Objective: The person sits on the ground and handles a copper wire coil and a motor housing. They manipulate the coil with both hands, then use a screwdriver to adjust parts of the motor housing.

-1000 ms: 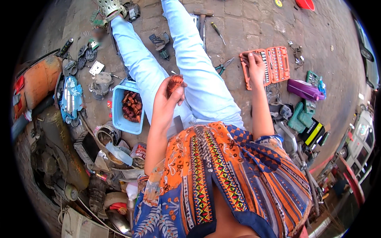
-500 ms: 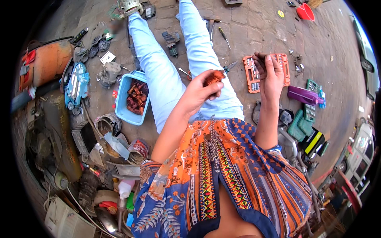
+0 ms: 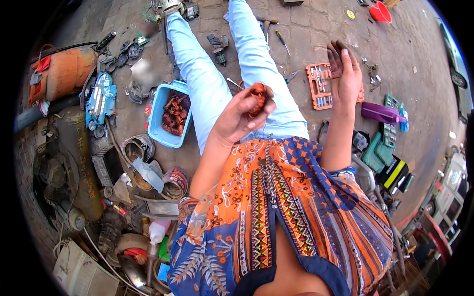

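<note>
Copper-coloured wire bundle (image 3: 258, 100), clamped in left hand (image 3: 238, 114) over light-blue trousers (image 3: 282, 106); apparently at a close-handling step (with right hand (image 3: 347, 79) empty, opened out), calling next for a steady grip.

Socket set (image 3: 323, 102), screwdriver (image 3: 283, 42) and cars (image 3: 447, 190) suggest outdoor workshop.

Patterned top (image 3: 321, 207) in orange and blue, with zigzag-embroidered bands (image 3: 260, 222), dark blue neck edging (image 3: 323, 276) and a braided cord (image 3: 269, 182); light-blue trousers (image 3: 197, 74); pale clog (image 3: 170, 6).
</note>
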Available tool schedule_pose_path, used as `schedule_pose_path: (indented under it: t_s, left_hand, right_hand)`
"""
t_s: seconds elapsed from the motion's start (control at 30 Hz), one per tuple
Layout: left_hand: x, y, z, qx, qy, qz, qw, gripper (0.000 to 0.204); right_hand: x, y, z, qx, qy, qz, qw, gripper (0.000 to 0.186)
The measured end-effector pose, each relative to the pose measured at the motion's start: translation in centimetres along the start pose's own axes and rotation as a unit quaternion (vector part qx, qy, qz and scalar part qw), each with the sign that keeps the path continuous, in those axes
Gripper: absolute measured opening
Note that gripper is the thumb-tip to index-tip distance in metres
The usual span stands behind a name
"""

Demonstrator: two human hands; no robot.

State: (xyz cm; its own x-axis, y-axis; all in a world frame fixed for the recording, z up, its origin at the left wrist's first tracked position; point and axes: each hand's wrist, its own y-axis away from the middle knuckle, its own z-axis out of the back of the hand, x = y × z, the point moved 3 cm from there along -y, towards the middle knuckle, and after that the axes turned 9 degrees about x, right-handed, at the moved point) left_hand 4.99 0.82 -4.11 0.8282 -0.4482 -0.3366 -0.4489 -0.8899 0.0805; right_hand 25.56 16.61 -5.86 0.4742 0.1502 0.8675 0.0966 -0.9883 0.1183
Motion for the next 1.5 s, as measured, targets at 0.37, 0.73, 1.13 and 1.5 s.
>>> schedule_pose_path:
  t_s: [0.37,0.73,1.13,1.5]
  left_hand:
    - [-6.5,-2.9,1.6,-0.026,0.032,-0.174,0.984,0.042]
    - [-8.3,-2.6,3.2,-0.154,-0.149,-0.183,0.96,0.038]
    - [-2.6,-2.1,-0.3,-0.099,-0.101,-0.064,0.988,0.049]
    - [0.2,-2.6,-2.9,-0.203,-0.112,-0.065,0.971,0.039]
  right_hand:
    - [-2.6,7.7,-6.3,0.402,-0.004,-0.326,0.855,0.049]
    - [-0.5,7.8,-6.0,0.356,-0.169,-0.253,0.883,0.025]
    - [2.1,2.6,-9.3,0.239,-0.489,-0.076,0.835,0.017]
    - [1.5,3.0,-9.5,0.264,-0.401,-0.023,0.877,0.017]
